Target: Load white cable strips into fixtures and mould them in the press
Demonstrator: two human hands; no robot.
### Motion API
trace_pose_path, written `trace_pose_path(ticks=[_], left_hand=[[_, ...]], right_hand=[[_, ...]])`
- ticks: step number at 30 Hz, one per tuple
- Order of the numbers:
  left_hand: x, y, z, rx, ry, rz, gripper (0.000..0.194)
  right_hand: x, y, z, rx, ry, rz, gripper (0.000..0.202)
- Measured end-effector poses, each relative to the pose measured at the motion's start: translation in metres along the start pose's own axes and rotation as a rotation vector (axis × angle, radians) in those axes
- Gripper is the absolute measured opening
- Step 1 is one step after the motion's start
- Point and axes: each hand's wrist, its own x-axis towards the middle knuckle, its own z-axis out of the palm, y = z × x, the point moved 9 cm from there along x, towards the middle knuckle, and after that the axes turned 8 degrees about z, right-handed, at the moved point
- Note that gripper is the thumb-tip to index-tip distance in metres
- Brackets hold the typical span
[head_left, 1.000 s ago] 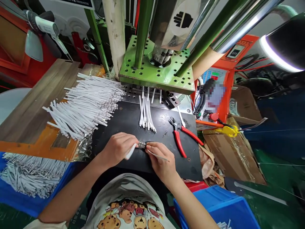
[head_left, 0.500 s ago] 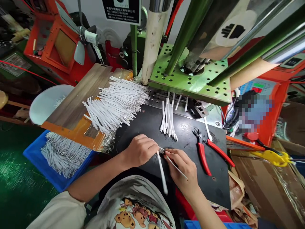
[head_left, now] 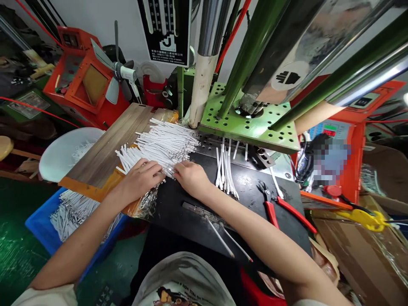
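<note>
The metal bar (head_left: pixel 194 208) is now lying on the bench (head_left: pixel 172 193), out of both hands, so work is shifting leftward: left hand (head_left: pixel 145 176) and right hand (head_left: pixel 191 176) are touching the piled white strips (head_left: pixel 168 138); whether fingers are grasping any, I can't tell.

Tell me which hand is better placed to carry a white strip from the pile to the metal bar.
Likely the right hand: it and the left hand are both at the pile, but the right lies nearer the metal bar.

The right hand (head_left: pixel 193 178) has room on its right, then a white bunch (head_left: pixel 226 172) and green plate (head_left: pixel 223 130) block it.
</note>
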Motion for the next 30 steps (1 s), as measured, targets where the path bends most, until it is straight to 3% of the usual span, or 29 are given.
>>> trace_pose_path(ticks=[2, 5, 7, 10, 12, 13, 15, 18, 21, 24, 30], left_hand=[[0.005, -0.007, 0.002, -0.113, 0.036, 0.024, 0.02], [0.018, -0.016, -0.01, -0.379, 0.232, 0.01, 0.016], [0.025, -0.023, -0.033, -0.552, 0.496, -0.022, 0.008], [0.016, -0.033, -0.069, -0.74, 0.99, -0.149, 0.017], [0.007, -0.035, -0.073, -0.866, 1.154, -0.335, 0.017], [0.005, -0.033, -0.066, -0.954, 1.151, -0.453, 0.015], [0.005, -0.021, -0.039, -1.161, 1.02, -0.657, 0.014], [0.006, 0.013, 0.001, -1.291, 0.745, -0.751, 0.023], [0.012, 0.046, 0.012, -1.102, 0.583, -0.578, 0.015], [0.023, 0.075, 0.009, -0.946, 0.54, -0.35, 0.016], [0.037, 0.095, 0.011, -0.946, 0.466, -0.165, 0.011]], right_hand=[[0.015, -0.009, 0.002, -0.086, -0.018, 0.026, 0.013], [0.001, 0.004, -0.007, -0.11, -0.025, 0.063, 0.015], [-0.029, 0.026, -0.016, -0.116, -0.01, 0.094, 0.013], [-0.094, 0.061, -0.028, 0.044, 0.077, 0.179, 0.015], [-0.141, 0.079, -0.033, 0.254, 0.204, 0.263, 0.014], [-0.163, 0.085, -0.033, 0.349, 0.279, 0.299, 0.013], [-0.197, 0.089, -0.028, 0.483, 0.407, 0.346, 0.012], [-0.222, 0.08, -0.017, 0.564, 0.513, 0.327, 0.013], [-0.224, 0.073, -0.015, 0.601, 0.557, 0.278, 0.017], [-0.221, 0.073, -0.017, 0.594, 0.551, 0.251, 0.017], [-0.217, 0.07, -0.016, 0.53, 0.502, 0.234, 0.019]])
